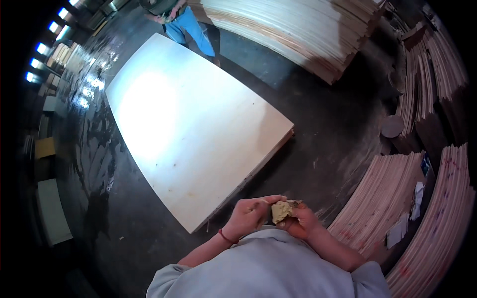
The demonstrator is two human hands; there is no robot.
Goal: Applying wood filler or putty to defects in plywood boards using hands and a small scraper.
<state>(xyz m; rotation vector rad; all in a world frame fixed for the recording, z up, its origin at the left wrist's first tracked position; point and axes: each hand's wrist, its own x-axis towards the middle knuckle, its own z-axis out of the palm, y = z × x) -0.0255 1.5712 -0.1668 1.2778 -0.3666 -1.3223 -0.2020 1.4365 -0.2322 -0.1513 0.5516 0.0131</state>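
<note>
My left hand (pixel 250 216) and my right hand (pixel 301 222) meet in front of my chest, both closed around a yellowish lump of putty-like filler (pixel 281 210). The left fingers press it from the left and the right hand cups it from below. A thin dark tool seems to lie between the left fingers, but I cannot tell what it is. A large pale plywood sheet (pixel 189 119) lies flat on the dark floor just ahead of my hands.
Stacks of plywood sheets stand at the top right (pixel 303 35) and along the right side (pixel 397 198). Another person in blue trousers (pixel 186 25) stands at the sheet's far end. A round stool (pixel 392 126) sits on the right. The floor is dark and glossy.
</note>
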